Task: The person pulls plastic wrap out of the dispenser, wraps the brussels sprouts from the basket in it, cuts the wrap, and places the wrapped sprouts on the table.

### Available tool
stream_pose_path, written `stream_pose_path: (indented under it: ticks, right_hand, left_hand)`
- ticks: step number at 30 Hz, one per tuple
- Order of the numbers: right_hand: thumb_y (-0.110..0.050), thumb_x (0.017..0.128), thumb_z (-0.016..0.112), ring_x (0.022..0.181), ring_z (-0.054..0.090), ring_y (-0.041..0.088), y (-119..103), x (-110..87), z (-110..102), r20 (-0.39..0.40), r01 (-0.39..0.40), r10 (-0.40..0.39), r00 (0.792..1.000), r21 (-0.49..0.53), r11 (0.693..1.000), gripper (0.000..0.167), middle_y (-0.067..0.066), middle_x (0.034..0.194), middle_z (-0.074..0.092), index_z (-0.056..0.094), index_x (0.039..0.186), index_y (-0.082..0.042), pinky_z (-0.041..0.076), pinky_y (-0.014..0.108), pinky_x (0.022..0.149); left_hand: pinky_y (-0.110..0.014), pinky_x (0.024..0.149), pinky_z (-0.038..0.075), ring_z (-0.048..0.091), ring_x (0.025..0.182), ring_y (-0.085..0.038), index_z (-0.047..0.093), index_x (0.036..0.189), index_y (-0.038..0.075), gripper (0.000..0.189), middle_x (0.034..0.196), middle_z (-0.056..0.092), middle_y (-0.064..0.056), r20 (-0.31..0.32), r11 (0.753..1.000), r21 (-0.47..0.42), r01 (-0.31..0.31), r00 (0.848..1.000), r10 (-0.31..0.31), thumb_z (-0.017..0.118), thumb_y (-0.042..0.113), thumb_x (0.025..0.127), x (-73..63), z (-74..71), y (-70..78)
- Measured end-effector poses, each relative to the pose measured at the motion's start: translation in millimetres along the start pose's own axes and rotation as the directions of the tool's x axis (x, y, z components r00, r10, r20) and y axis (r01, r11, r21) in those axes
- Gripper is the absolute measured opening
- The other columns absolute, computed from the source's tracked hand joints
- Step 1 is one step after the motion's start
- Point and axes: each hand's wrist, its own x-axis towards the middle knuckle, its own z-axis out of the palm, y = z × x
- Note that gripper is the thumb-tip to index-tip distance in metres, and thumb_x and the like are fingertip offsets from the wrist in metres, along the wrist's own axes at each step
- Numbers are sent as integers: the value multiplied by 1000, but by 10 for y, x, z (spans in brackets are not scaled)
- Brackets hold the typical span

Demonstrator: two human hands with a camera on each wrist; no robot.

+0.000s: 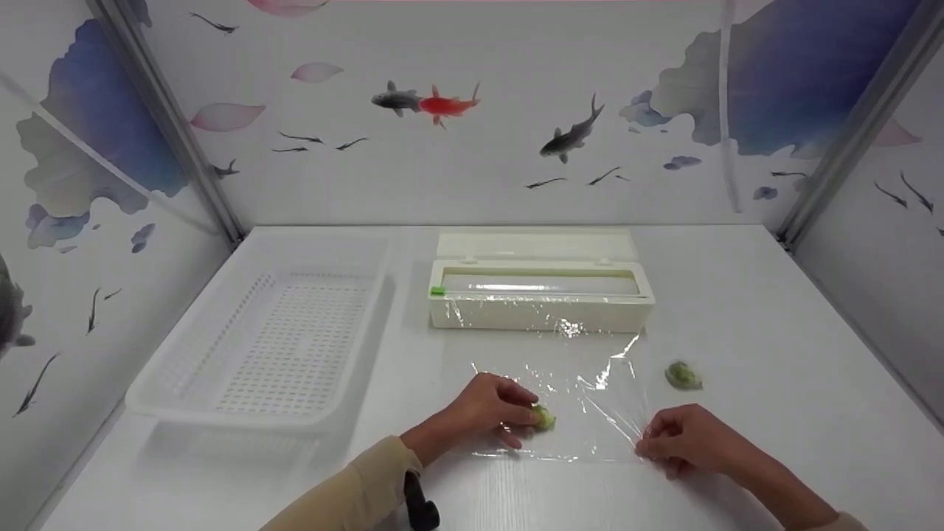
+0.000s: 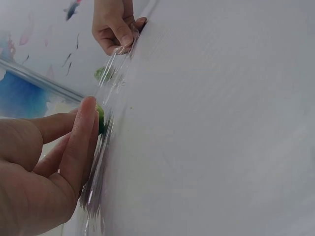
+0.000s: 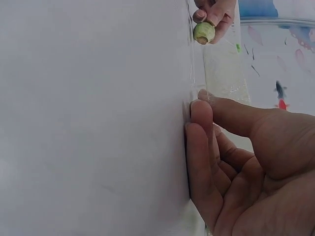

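My left hand (image 1: 490,409) holds a small green Brussels sprout (image 1: 544,418) between fingers and thumb, over a sheet of clear plastic wrap (image 1: 582,435). The sprout's (image 3: 204,33) pale cut stem faces the right wrist camera. The near right corner of the wrap is pinched by my right hand (image 1: 689,442), creasing the film toward that corner. From a white wrap dispenser box (image 1: 542,316) with its lid up, the film runs forward over the table. A second Brussels sprout (image 1: 684,375), which looks wrapped in film, lies beyond my right hand.
On the left of the white table (image 1: 745,295) stands a white perforated plastic basket (image 1: 228,417). A green slider (image 1: 438,291) sits at the left end of the dispenser's front edge. Printed panels (image 1: 487,184) with fish enclose the table at the back and sides.
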Motion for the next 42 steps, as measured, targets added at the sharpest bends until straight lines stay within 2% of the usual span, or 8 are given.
stream_pose_path:
  ticks: [9, 17, 22, 25, 29, 32, 36, 42]
  right_hand:
    - [-31, 89, 76, 63, 61, 12, -29, -62, 12, -12, -57, 57, 998, 27, 998, 29, -3, 75, 67, 68, 96, -4, 58, 27, 59]
    - [-35, 89, 75, 62, 59, 15, -92, -177, -10, -115, -108, 96, 989, -103, 989, 28, 0, 80, 64, 70, 98, -9, 53, 27, 55]
    - [-28, 88, 76, 63, 61, 14, -129, -222, 3, -144, 28, -49, 988, -149, 988, 25, 4, 85, 66, 69, 100, -8, 54, 26, 53]
    - [-26, 86, 79, 64, 58, 6, -130, -219, 37, -116, 116, -145, 983, -227, 967, 19, 1, 87, 67, 71, 96, -13, 52, 22, 54]
    - [-27, 80, 83, 67, 51, -1, -114, -212, 75, -83, 185, -228, 970, -357, 916, 16, -9, 89, 66, 72, 91, -23, 46, 19, 58]
    - [-29, 78, 85, 70, 49, -3, -107, -210, 94, -73, 204, -255, 964, -407, 890, 18, -13, 89, 63, 72, 89, -27, 44, 19, 59]
    - [-27, 79, 84, 72, 48, -5, -115, -205, 121, -88, 205, -270, 959, -442, 873, 14, -16, 88, 61, 71, 84, -31, 42, 18, 59]
    - [-22, 83, 80, 72, 49, -6, -98, -187, 129, -107, 230, -304, 947, -435, 871, 11, -17, 84, 60, 73, 80, -30, 42, 18, 60]
  left_hand:
    - [-28, 56, 61, 70, 72, -14, 71, 112, -2, 28, 94, 73, -9, -44, 998, 61, -28, 999, 31, 76, 5, 86, -174, -215, 21]
    - [-26, 52, 59, 69, 70, -12, 72, 107, -2, 25, 92, 73, -6, -25, 969, 236, -68, 997, 76, 78, 10, 86, -466, -507, -9]
    - [-23, 48, 55, 64, 64, -10, 74, 99, 0, 17, 86, 72, -1, 20, 919, 387, -77, 997, 75, 78, 9, 85, -597, -649, -6]
    - [-22, 46, 52, 60, 58, -9, 74, 95, 3, 13, 81, 70, 0, 39, 881, 464, -92, 996, 83, 79, 9, 85, -650, -713, -5]
    - [-20, 45, 48, 56, 53, -8, 76, 91, 7, 13, 80, 68, 3, 77, 809, 574, -130, 992, 105, 82, 12, 82, -693, -776, -13]
    - [-18, 54, 48, 54, 62, -3, 76, 89, 11, 15, 82, 66, 5, 123, 736, 659, -155, 988, 97, 85, 16, 78, -704, -812, -22]
    - [-18, 68, 47, 52, 75, -2, 76, 85, 14, 14, 82, 65, 7, 175, 662, 723, -200, 979, 105, 86, 17, 76, -702, -823, -32]
    - [-16, 70, 49, 54, 76, 3, 75, 84, 11, 4, 83, 70, 5, 226, 631, 727, -271, 962, 153, 78, 8, 84, -710, -811, -42]
